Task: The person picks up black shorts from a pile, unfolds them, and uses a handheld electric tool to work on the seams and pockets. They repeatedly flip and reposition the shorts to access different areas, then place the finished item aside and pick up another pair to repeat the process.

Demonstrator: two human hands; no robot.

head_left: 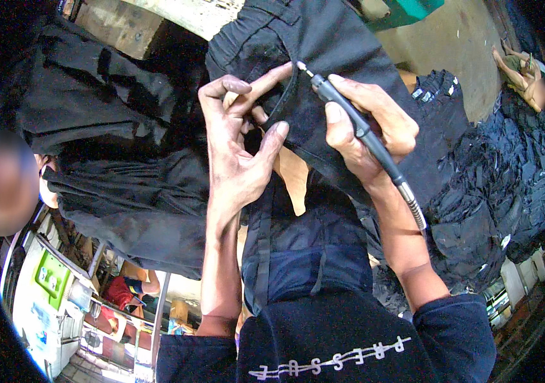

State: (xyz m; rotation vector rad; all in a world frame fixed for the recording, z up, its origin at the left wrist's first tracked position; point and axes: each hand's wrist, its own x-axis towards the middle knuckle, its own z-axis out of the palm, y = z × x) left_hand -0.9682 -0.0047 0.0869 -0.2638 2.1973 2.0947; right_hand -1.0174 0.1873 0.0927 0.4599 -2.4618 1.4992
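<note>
1. Over at the far left, well clear of the dark trousers [323, 70], a blurred person stands beside a heap of black garments [113, 159] that spreads toward the middle.

2. Next comes the left hand [237, 137], pressed against the left side of the trousers. Its fingers are spread and curled, not a fist: the forefinger and thumb pinch the edge of the cloth along a curved seam, while the other fingers hook under the fabric and keep it taut.

3. At the middle, the trousers hang across both hands, waistband uppermost, with the seam running down between the two hands. A patch of tan surface [295, 179] shows below the trousers, between the wrists.

4. Just right of that seam, the right hand [368, 131] is wrapped closed around a slim black pen-shaped rotary tool [355, 121], gripped like a pencil. The tool's small pale tip [300, 66] points up and left and sits on the trouser cloth at the seam, just beside the left forefinger. A ribbed metal flexible shaft [413, 207] leads from the tool's rear down past the right wrist.

5. Right of the trousers, a stack of folded dark garments [438, 96] lies close by, and a larger pile of dark cloth [508, 191] fills the space beyond it.

6. At the far right, well away from the trousers, another person [528, 80] is on the floor.
</note>
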